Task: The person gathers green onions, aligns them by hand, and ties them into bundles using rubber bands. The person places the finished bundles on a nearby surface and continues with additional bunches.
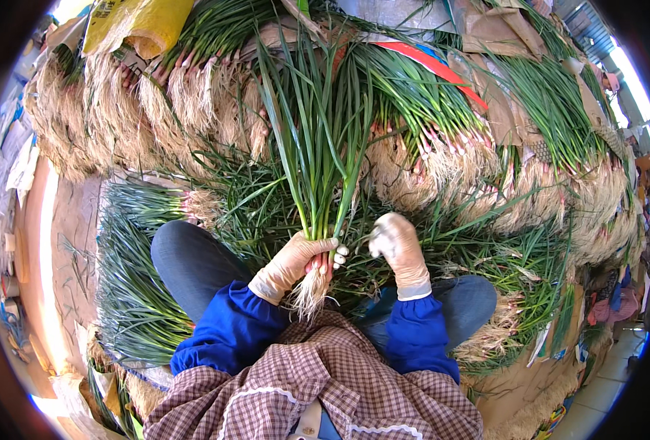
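My gloved left hand (303, 258) is closed around the lower stems of a bunch of green garlic shoots (322, 165), just above their pinkish bulbs and pale roots. The leaves fan out away from me, and the roots hang towards my lap. My right hand (395, 239), gloved too, is raised to the right of the bunch above loose green leaves. It is blurred, its fingers are curled, and a thin strand shows beside them; whether it grips anything cannot be told.
Long rows of rooted shoots (424, 99) lie across the far side. Trimmed bunches (143, 291) are stacked at my left, and more shoots (501, 324) lie at my right. A yellow woven sack (138, 27) is at the far left, cardboard (498, 27) at the far right.
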Available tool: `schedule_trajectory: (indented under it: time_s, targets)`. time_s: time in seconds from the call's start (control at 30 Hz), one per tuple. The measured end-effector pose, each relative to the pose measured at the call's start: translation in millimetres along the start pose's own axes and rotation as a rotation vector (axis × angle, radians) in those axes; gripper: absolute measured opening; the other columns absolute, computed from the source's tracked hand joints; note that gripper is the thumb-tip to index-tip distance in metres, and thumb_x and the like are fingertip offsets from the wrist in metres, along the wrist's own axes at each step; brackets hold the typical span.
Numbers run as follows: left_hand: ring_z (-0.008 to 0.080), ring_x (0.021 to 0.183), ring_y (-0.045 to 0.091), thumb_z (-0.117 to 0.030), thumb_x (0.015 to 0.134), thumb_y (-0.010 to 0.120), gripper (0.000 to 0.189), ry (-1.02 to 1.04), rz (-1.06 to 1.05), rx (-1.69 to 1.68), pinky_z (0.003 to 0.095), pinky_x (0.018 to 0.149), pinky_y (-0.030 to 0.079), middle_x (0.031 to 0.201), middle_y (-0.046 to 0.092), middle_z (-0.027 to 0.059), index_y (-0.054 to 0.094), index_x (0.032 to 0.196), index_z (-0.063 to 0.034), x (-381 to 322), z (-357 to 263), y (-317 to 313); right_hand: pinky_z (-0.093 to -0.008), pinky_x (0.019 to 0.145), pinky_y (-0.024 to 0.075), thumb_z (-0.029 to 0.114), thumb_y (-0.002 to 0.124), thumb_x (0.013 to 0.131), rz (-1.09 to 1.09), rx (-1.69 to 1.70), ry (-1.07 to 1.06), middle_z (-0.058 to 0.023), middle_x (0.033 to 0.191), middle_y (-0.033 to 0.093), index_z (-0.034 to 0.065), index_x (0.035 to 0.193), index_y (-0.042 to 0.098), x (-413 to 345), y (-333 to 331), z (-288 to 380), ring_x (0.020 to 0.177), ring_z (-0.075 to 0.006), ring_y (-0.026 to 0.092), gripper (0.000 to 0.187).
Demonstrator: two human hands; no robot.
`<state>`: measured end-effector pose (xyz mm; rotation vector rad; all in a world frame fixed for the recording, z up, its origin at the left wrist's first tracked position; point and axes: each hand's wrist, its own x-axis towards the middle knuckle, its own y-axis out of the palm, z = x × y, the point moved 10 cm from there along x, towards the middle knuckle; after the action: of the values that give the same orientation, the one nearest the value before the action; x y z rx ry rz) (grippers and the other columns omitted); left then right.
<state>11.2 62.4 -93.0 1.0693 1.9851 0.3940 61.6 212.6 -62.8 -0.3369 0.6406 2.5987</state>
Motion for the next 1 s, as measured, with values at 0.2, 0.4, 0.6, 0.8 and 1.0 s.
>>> schedule_trajectory:
  time_s: [0.2,0.4,0.6,0.8,1.0]
  targets:
    - [0.0172,0.073,0.066,-0.008,0.089,0.064,0.017,0.032,-0.072,0.014,0.0286,0.067,0.056,0.088,0.067,0.0111,0.06,0.103,0.0016,10.6,20.9,-3.9,-0.0263,0.056,0.0493,0.037,0.055,0.096,-0.078,-0.291,0.114,0.0036,0.064,0.049,0.0051,0.086,0.06,10.3,-8.2,-40.5,0.056,-0.0075,0.049,0.033]
    - [0.0146,0.061,0.062,-0.007,0.089,0.063,0.012,0.127,-0.261,0.205,0.0258,0.059,0.052,0.077,0.066,0.0085,0.062,0.096,0.0031,6.9,11.2,2.7,-0.0285,0.047,0.0393,0.023,0.06,0.094,-0.374,-0.392,0.001,0.0,0.062,0.054,0.0017,0.073,0.058,6.8,-29.1,-75.3,0.051,-0.0094,0.047,0.03]
    - [0.012,0.064,0.062,-0.007,0.087,0.062,0.03,0.017,-0.032,0.149,0.0203,0.049,0.048,0.08,0.065,0.0099,0.053,0.114,0.0035,-65.5,-62.0,59.4,-0.0379,0.069,0.0523,0.036,0.054,0.092,-0.045,-1.553,0.341,-0.0159,0.084,0.068,0.0016,0.102,0.063,30.6,-80.8,-37.1,0.058,-0.022,0.064,0.036]
    - [0.0157,0.049,0.061,-0.004,0.075,0.065,0.043,0.325,0.111,0.05,0.0213,0.042,0.051,0.072,0.064,0.0141,0.052,0.115,0.0082,-119.8,-168.3,116.5,-0.0416,0.084,0.0487,0.036,0.065,0.086,-1.056,-1.993,-0.403,-0.0136,0.116,0.057,0.0034,0.102,0.063,54.1,-103.4,180.1,0.11,-0.0292,0.053,0.036]
    - [0.02,0.051,0.062,-0.009,0.083,0.056,0.021,0.313,-0.008,-0.108,0.0298,0.044,0.052,0.08,0.068,0.0139,0.063,0.097,0.0059,2.1,-159.2,88.0,-0.0389,0.055,0.0474,0.027,0.058,0.091,-0.772,-1.424,-0.282,-0.0084,0.07,0.062,0.0028,0.083,0.058,38.6,-91.7,165.8,0.057,-0.0275,0.059,0.026]
